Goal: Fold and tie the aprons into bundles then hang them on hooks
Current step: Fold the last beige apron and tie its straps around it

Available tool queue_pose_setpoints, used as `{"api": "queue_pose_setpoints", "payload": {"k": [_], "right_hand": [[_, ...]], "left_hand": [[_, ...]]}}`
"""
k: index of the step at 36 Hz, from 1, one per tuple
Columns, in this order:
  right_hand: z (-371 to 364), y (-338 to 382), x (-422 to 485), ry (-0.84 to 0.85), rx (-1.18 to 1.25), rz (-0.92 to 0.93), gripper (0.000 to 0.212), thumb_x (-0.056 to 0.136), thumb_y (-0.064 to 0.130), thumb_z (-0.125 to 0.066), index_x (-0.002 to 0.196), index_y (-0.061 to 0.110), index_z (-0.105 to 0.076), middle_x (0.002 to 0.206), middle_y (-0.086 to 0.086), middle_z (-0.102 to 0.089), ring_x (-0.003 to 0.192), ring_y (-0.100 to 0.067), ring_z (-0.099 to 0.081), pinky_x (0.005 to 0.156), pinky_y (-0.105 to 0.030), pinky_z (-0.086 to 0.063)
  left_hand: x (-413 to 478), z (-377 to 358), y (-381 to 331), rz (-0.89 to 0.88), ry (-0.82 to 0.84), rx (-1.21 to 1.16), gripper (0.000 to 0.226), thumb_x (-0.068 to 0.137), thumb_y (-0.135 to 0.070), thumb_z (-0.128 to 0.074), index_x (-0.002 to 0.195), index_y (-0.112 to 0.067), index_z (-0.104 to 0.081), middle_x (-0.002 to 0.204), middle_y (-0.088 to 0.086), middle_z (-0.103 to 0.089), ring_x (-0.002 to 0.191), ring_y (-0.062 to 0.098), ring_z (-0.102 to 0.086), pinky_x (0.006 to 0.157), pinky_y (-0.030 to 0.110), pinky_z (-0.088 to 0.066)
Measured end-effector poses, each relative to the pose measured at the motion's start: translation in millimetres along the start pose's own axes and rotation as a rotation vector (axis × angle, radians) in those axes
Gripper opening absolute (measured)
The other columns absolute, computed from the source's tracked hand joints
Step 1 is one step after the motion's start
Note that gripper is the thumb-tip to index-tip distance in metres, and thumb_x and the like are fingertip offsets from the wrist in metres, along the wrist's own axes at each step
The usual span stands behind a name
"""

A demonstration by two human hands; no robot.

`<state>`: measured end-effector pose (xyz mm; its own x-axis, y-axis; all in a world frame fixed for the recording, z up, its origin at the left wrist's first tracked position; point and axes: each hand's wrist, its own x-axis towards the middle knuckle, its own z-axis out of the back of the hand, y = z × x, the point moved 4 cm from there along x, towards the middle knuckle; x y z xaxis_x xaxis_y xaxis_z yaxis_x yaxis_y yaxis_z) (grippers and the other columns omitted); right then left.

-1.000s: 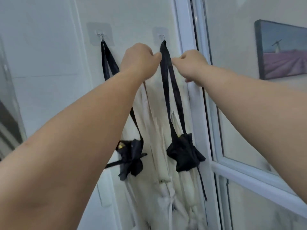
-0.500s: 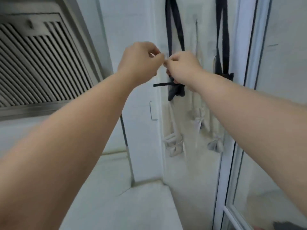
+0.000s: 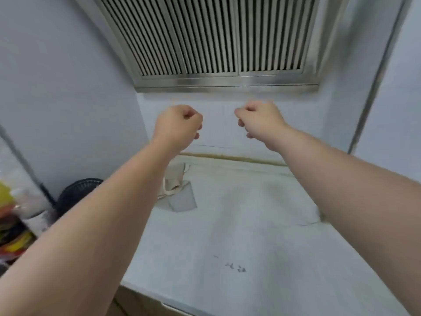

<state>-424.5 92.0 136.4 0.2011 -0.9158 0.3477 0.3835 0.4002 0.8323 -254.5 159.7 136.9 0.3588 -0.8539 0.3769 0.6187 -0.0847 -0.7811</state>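
My left hand (image 3: 180, 126) and my right hand (image 3: 259, 120) hover side by side in the air above a white counter (image 3: 239, 236), a short gap between them. Both have their fingers curled into loose fists with nothing in them. A cream cloth piece with straps (image 3: 176, 190) lies on the counter near the back left corner, below my left forearm. The black apron bundles and their hooks are out of view.
A metal louvred vent (image 3: 211, 42) fills the wall above the counter. A black fan (image 3: 76, 193) stands at the left beside colourful packets (image 3: 9, 226). A yellowed sealant line (image 3: 227, 157) marks the counter's back edge.
The view has swung left and down, away from the hanging black bundles to the counter. My hands have let go of the strap and moved apart.
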Motion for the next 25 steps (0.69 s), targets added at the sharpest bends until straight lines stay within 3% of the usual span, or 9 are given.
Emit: {"api": "queue_pose_setpoints", "payload": {"k": [2,4,8,10,13,16,19,23,25], "right_hand": [[-48,-5,8,0.033,0.001,-0.009,0.027,0.088,0.016,-0.052,0.082,-0.009,-0.060,0.079,-0.019,-0.059,0.068,-0.021,-0.047,0.068,-0.041,-0.049],[-89,-12,16,0.066,-0.012,-0.024,0.027,0.087,0.017,-0.053,0.083,-0.008,-0.063,0.088,-0.024,-0.064,0.069,-0.022,-0.050,0.073,-0.044,-0.052],[-175,-30,37,0.142,-0.004,-0.099,0.022,0.086,0.019,-0.054,0.077,0.002,-0.064,0.085,-0.017,-0.065,0.072,-0.021,-0.053,0.076,-0.044,-0.053],[-198,-40,46,0.160,-0.017,-0.130,0.025,0.087,0.020,-0.053,0.081,-0.002,-0.063,0.091,-0.019,-0.067,0.076,-0.023,-0.054,0.078,-0.044,-0.053],[-233,-62,57,0.197,-0.016,-0.189,0.027,0.087,0.020,-0.053,0.082,-0.005,-0.062,0.082,-0.014,-0.062,0.074,-0.023,-0.052,0.070,-0.038,-0.050],[-266,-92,61,0.261,-0.037,-0.272,0.029,0.087,0.017,-0.052,0.081,-0.011,-0.058,0.077,-0.010,-0.053,0.070,-0.020,-0.046,0.065,-0.032,-0.040],[-290,-118,61,0.331,-0.077,-0.319,0.027,0.087,0.016,-0.053,0.072,-0.006,-0.055,0.075,-0.010,-0.049,0.067,-0.019,-0.042,0.062,-0.031,-0.035],[-315,-142,72,0.411,-0.121,-0.360,0.034,0.088,0.019,-0.052,0.088,-0.014,-0.058,0.077,-0.010,-0.051,0.068,-0.021,-0.045,0.063,-0.031,-0.036],[-327,-150,81,0.437,-0.136,-0.361,0.030,0.089,0.019,-0.051,0.078,-0.008,-0.057,0.076,-0.010,-0.052,0.067,-0.021,-0.045,0.063,-0.031,-0.037]], "left_hand": [[12,18,44,0.053,0.002,0.015,0.018,0.088,-0.020,-0.053,0.075,-0.023,-0.063,0.077,-0.005,-0.068,0.060,0.010,-0.065,0.056,0.023,-0.047],[19,32,82,0.102,0.003,0.028,0.017,0.088,-0.020,-0.053,0.075,-0.023,-0.063,0.076,-0.005,-0.069,0.062,0.013,-0.065,0.059,0.025,-0.048],[41,56,170,0.233,0.032,0.035,0.018,0.090,-0.019,-0.053,0.073,-0.023,-0.061,0.074,-0.002,-0.065,0.061,0.013,-0.063,0.059,0.028,-0.047],[48,58,199,0.257,0.061,0.076,0.017,0.088,-0.019,-0.054,0.074,-0.022,-0.063,0.074,-0.002,-0.066,0.070,0.019,-0.064,0.067,0.033,-0.050],[58,50,241,0.294,0.165,0.175,0.016,0.090,-0.021,-0.055,0.098,-0.016,-0.068,0.095,0.002,-0.067,0.090,0.022,-0.061,0.080,0.031,-0.046],[61,33,281,0.322,0.286,0.315,0.034,0.092,-0.025,-0.058,0.125,-0.015,-0.059,0.122,0.005,-0.059,0.112,0.023,-0.055,0.086,0.026,-0.038],[56,22,316,0.332,0.345,0.476,0.040,0.092,-0.023,-0.059,0.131,-0.019,-0.055,0.137,0.009,-0.045,0.125,0.027,-0.043,0.098,0.031,-0.036],[59,15,346,0.287,0.385,0.655,0.042,0.092,-0.014,-0.054,0.134,-0.020,-0.052,0.140,0.004,-0.039,0.129,0.025,-0.033,0.100,0.036,-0.037],[66,12,356,0.312,0.416,0.737,0.046,0.092,-0.015,-0.053,0.137,-0.022,-0.046,0.145,0.003,-0.032,0.133,0.025,-0.026,0.103,0.038,-0.034]]}}
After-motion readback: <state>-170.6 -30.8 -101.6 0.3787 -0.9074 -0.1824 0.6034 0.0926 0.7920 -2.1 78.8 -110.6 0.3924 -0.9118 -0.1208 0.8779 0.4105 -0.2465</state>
